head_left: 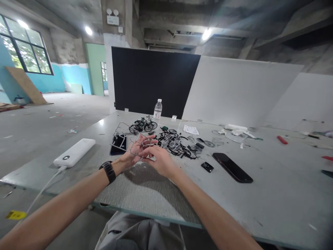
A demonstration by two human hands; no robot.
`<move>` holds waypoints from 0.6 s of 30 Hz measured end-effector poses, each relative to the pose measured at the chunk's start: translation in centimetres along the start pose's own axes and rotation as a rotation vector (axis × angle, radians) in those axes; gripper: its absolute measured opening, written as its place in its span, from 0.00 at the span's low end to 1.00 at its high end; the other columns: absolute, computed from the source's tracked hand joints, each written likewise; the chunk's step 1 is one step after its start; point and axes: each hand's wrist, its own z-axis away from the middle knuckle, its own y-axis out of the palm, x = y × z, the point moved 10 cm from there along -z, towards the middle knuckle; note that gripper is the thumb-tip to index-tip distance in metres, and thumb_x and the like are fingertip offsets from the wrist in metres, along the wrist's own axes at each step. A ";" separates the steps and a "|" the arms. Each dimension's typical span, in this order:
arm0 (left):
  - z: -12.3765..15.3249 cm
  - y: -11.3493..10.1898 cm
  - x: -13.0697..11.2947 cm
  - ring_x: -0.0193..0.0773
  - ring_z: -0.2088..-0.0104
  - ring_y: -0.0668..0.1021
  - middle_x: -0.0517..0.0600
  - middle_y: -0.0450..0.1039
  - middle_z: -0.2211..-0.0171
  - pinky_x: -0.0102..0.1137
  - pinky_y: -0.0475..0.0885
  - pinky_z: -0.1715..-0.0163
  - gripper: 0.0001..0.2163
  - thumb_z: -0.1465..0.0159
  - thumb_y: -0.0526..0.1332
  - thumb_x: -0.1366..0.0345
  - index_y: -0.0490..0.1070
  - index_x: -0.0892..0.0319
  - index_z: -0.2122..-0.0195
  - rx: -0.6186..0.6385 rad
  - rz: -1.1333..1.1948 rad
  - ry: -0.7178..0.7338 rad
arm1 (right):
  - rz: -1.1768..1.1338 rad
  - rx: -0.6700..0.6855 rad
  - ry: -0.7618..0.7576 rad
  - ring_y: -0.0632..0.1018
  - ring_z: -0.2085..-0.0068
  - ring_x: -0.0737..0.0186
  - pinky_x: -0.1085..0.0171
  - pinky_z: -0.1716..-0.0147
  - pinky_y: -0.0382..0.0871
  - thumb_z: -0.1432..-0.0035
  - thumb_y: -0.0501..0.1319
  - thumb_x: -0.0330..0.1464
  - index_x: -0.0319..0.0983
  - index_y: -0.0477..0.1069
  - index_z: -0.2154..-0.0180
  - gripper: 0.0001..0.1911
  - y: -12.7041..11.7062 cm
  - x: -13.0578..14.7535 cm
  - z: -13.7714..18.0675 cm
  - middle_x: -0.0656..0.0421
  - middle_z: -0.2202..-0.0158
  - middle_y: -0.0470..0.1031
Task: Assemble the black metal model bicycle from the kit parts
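A thin silver-grey frame of rods (120,148), like a parts sprue, is held up over the table. My left hand (135,151) supports it from beneath, palm up, with curled fingers around its near right end. My right hand (161,160) has its thumb and fingers closed at that same end, close to the left fingers; what exactly they pinch is hidden. Just beyond my hands lies a pile of black and grey miniature bicycle parts (174,144). Farther back stand small assembled black model bicycles (143,125). Beneath the frame is a dark phone-like slab (119,141).
A white power bank (75,152) with a cable lies at left. On the right are a black phone (232,167), a small black card-like piece (207,167) and a red object (282,140). A water bottle (157,109) stands before the black panel (153,80). Printed paper (190,130) lies nearby.
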 end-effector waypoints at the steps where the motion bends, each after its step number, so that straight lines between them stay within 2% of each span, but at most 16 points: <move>1: -0.1 -0.1 0.2 0.54 0.51 0.80 0.59 0.76 0.45 0.43 0.78 0.57 0.26 0.33 0.56 0.40 0.78 0.53 0.48 -0.015 0.009 -0.013 | 0.013 -0.011 -0.002 0.79 0.59 0.56 0.60 0.59 0.71 0.39 0.69 0.31 0.43 0.76 0.61 0.05 -0.1 0.0 0.0 0.57 0.63 0.81; 6: -0.2 -0.1 0.2 0.57 0.49 0.79 0.61 0.78 0.48 0.43 0.78 0.55 0.25 0.37 0.63 0.41 0.80 0.56 0.51 -0.017 0.034 -0.030 | 0.045 -0.059 -0.004 0.79 0.60 0.56 0.61 0.58 0.70 0.39 0.68 0.30 0.42 0.76 0.62 0.03 -0.4 -0.1 0.1 0.56 0.62 0.81; 10: 0.0 -0.1 0.0 0.56 0.47 0.78 0.61 0.79 0.49 0.40 0.78 0.55 0.25 0.39 0.66 0.43 0.80 0.59 0.52 -0.011 0.050 -0.018 | 0.074 -0.105 0.004 0.79 0.60 0.57 0.61 0.59 0.70 0.39 0.68 0.31 0.42 0.77 0.62 0.02 -0.8 -0.2 0.3 0.56 0.63 0.81; 15: -0.3 -1.0 0.5 0.48 0.53 0.81 0.59 0.81 0.53 0.35 0.78 0.58 0.20 0.34 0.63 0.48 0.80 0.60 0.54 -0.069 0.053 -0.015 | 0.127 -0.154 -0.006 0.78 0.59 0.57 0.62 0.58 0.70 0.37 0.66 0.32 0.41 0.77 0.65 0.03 -1.6 0.4 0.2 0.56 0.64 0.80; 18: -0.5 -1.4 0.6 0.46 0.56 0.82 0.59 0.81 0.56 0.38 0.77 0.54 0.23 0.29 0.56 0.46 0.79 0.62 0.54 -0.100 0.047 -0.017 | 0.207 -0.206 0.056 0.78 0.61 0.58 0.63 0.59 0.70 0.36 0.65 0.31 0.42 0.77 0.65 0.04 -3.6 -0.4 0.0 0.58 0.66 0.81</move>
